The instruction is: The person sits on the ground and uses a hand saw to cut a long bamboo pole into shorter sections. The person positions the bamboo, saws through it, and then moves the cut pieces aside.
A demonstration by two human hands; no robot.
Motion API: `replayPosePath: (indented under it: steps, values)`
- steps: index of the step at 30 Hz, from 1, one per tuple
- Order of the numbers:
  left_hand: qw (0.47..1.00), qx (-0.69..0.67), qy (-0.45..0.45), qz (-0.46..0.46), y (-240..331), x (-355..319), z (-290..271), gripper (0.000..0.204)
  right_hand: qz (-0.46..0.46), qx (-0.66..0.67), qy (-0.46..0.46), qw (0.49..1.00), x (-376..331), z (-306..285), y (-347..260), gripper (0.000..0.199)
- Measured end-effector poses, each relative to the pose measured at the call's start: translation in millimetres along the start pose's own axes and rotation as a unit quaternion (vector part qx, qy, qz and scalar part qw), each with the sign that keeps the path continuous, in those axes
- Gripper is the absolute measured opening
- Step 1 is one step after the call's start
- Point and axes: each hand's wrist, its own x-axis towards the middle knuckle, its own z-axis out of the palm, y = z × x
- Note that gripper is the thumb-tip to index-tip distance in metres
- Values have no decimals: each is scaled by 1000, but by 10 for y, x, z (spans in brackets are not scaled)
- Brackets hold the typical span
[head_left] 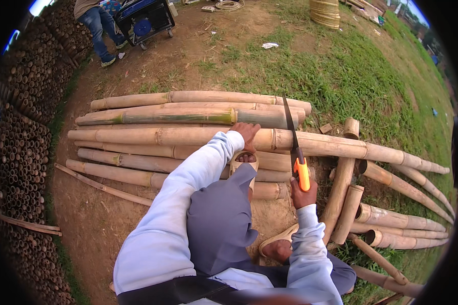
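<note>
Bamboo pole [267, 139] stretches across the middle of the view, tan, smooth and ringed at its joints. Far left, a stack [23, 147] shows round, hollow ends. Next, more poles [173, 114] lie side by side, one streaked green, over bare reddish soil [86, 229]. The left arm [173, 213], pale-sleeved, reaches well forward; the left hand [246, 133] bears on the pole from above, fingers curled over it. Right of that, a saw [291, 124] crosses the pole, its blade dark, thin and tapering. The right hand [304, 194], on the near side, has its fingers closed round the orange handle [303, 175]. Farther right, a stout log [339, 190] slants under the pole.
</note>
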Motion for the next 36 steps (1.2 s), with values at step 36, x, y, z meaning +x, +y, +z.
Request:
replayPosePath:
  steps: [36]
  values:
    - [1000, -3, -4, -2, -45, 38, -3, 74, 15, 22, -4, 1000, -398, -52, -22, 13]
